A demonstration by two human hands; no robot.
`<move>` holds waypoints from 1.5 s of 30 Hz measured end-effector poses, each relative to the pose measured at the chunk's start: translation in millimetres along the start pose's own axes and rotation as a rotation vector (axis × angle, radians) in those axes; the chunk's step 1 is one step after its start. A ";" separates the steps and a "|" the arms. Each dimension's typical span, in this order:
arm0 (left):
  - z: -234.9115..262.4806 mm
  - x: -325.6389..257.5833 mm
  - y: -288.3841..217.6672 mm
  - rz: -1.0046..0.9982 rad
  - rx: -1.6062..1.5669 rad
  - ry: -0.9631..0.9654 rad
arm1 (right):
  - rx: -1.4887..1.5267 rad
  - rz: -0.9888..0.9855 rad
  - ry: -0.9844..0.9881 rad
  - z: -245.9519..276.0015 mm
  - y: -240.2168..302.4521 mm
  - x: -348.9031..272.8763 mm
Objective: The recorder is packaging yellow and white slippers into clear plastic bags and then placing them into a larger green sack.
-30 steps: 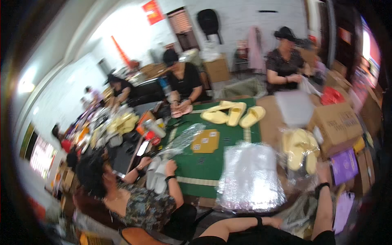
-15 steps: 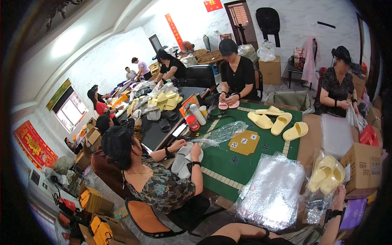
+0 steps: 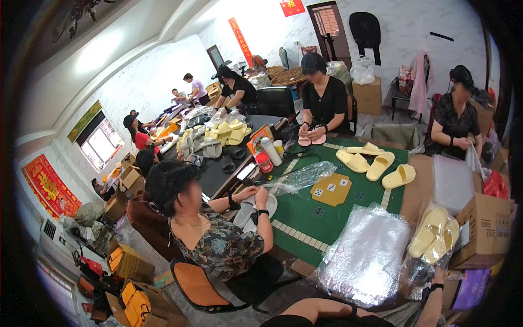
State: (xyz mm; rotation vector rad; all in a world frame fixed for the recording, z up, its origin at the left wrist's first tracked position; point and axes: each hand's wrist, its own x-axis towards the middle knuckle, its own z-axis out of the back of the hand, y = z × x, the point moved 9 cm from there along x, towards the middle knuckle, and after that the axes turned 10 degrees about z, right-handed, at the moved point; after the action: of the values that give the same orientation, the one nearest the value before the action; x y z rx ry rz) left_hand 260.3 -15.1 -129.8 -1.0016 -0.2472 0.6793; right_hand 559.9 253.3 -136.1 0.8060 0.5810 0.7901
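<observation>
At the lower right, my right hand closes on the near edge of a clear plastic bag. Inside that bag lies a pair of pale yellow slippers, side by side and tilted. My left forearm crosses the lower edge, with a black band at the wrist; the fingers of my left hand do not show clearly. Just beyond it is a stack of clear plastic bags, shiny with glare, on the green table mat. Several loose yellow slippers lie farther back on the mat.
An open cardboard box stands right of my right hand, above a purple box. Another flat stack of clear bags lies behind. At left, a co-worker handles grey slippers; another handles pink slippers across the table.
My right hand has shifted slightly left and nearer along the bagged slippers. The co-worker at left has brought both hands together above the grey slippers. The view has shifted a little.
</observation>
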 end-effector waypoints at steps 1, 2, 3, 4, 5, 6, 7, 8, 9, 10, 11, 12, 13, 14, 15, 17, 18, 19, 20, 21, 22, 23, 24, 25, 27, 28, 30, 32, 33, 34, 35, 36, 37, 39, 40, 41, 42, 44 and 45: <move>-0.3 1.6 2.6 0.002 -0.009 -0.003 | 0.159 -0.008 0.029 -12.3 5.4 -5.1; -0.4 3.7 4.7 0.003 -0.017 -0.004 | 0.164 -0.006 0.022 -6.1 28.6 -24.6; -1.0 -0.8 12.3 0.028 -0.032 -0.018 | 0.252 -0.128 0.189 -26.0 52.2 -60.1; -1.6 -5.7 20.1 0.055 -0.047 -0.033 | 0.336 -0.251 0.358 -49.8 62.4 -85.2; -2.1 -11.6 28.5 0.086 -0.063 -0.051 | 0.305 -0.269 0.432 -78.9 50.1 -79.1; 6.5 -3.9 17.0 0.063 -0.069 -0.042 | 0.314 -0.262 0.401 -66.2 50.1 -72.4; 12.0 -1.2 8.6 0.053 -0.078 -0.039 | 0.345 -0.253 0.433 -65.1 47.3 -66.7; 16.4 1.7 1.2 0.041 -0.087 -0.033 | 0.375 -0.244 0.463 -64.2 39.9 -57.1; 20.3 7.7 -8.6 0.017 -0.093 -0.019 | 0.385 -0.239 0.428 -53.0 24.0 -39.1; 23.9 14.8 -20.1 -0.015 -0.098 -0.001 | 0.508 -0.207 0.344 -34.5 10.6 -18.0; 26.1 18.4 -27.4 -0.032 -0.106 0.011 | 0.626 -0.175 0.275 -20.8 5.1 -7.4; 26.3 10.5 -18.7 0.007 -0.127 -0.007 | 0.620 -0.189 0.310 -39.1 19.0 -28.8; 25.9 -0.1 -7.2 0.053 -0.151 -0.040 | 0.747 -0.227 0.320 -55.2 56.4 -69.4; 24.9 -10.7 3.0 0.095 -0.177 -0.075 | 0.870 -0.267 0.325 -68.4 88.8 -101.4; 18.2 -12.0 8.1 0.101 -0.193 -0.083 | 0.867 -0.266 0.328 -62.7 105.0 -111.5; 10.8 -12.1 11.4 0.109 -0.225 -0.090 | 0.731 -0.266 0.429 -60.0 118.5 -125.5; 7.8 -7.1 5.8 0.086 -0.234 -0.078 | 0.737 -0.254 0.398 -48.9 101.4 -102.7; 4.7 -2.7 0.5 0.067 -0.242 -0.069 | 0.824 -0.266 0.454 -45.1 89.4 -82.2; 5.1 4.8 -9.1 0.044 -0.251 -0.041 | 0.917 -0.283 0.494 -36.7 69.5 -62.2; 6.5 1.1 -7.9 0.063 -0.271 -0.050 | 0.878 -0.279 0.523 -43.7 70.6 -64.7; 3.6 -2.6 -1.9 0.082 -0.289 -0.065 | 0.873 -0.284 0.540 -51.8 78.9 -72.6; 0.7 -5.7 3.6 0.099 -0.305 -0.079 | 0.828 -0.256 0.476 -53.9 84.5 -76.8; -2.1 -5.3 5.5 0.102 -0.317 -0.085 | 0.787 -0.220 0.396 -46.9 85.0 -74.5; -4.7 -4.4 7.2 0.103 -0.329 -0.089 | 0.788 -0.215 0.394 -45.5 88.4 -74.8; -1.8 0.7 0.7 0.095 -0.352 -0.082 | 0.609 0.137 0.181 -11.4 107.0 -58.8; -4.4 -2.3 5.3 0.110 -0.370 -0.094 | 0.607 0.136 0.194 -17.6 119.8 -69.7; -10.1 -5.7 15.4 0.132 -0.399 -0.114 | 0.700 0.399 0.031 0.9 168.9 -91.9; -15.8 -7.2 27.2 0.151 -0.423 -0.130 | 0.624 0.491 0.042 2.9 182.5 -90.6; -18.1 -5.9 29.6 0.154 -0.434 -0.130 | 0.647 0.550 -0.036 14.2 194.1 -88.6; -20.5 -4.7 32.1 0.158 -0.446 -0.129 | 0.669 0.608 -0.114 25.1 204.4 -88.0; -19.9 -2.9 31.1 0.162 -0.459 -0.126 | 0.668 0.605 -0.120 30.5 210.6 -84.3; -23.8 -4.3 35.5 0.173 -0.474 -0.135 | 0.880 0.553 -0.025 28.2 221.0 -81.2; -27.9 -5.6 39.9 0.183 -0.489 -0.144 | 1.088 0.493 0.072 28.2 228.1 -82.0; -34.9 -2.0 42.4 0.192 -0.509 -0.132 | 1.064 0.544 0.235 62.4 224.6 -71.5; -40.9 -0.8 45.7 0.196 -0.519 -0.127 | 1.031 0.593 0.409 64.4 227.0 -73.3; -47.0 0.3 48.7 0.202 -0.528 -0.121 | 1.034 0.592 0.399 70.5 216.9 -71.3; -50.3 2.4 52.0 0.207 -0.543 -0.128 | 1.025 0.596 0.415 67.7 218.7 -72.0; -56.7 5.3 58.6 0.218 -0.571 -0.140 | 1.009 0.602 0.445 63.9 219.5 -73.8; -60.1 8.8 57.8 0.218 -0.583 -0.137 | 0.999 0.607 0.450 67.9 218.6 -73.2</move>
State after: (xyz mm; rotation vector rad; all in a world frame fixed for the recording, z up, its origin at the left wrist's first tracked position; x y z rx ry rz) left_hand 272.7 -30.5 -211.3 -1.5558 -0.4778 0.9008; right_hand 480.6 264.4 90.5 1.7948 1.1989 1.2654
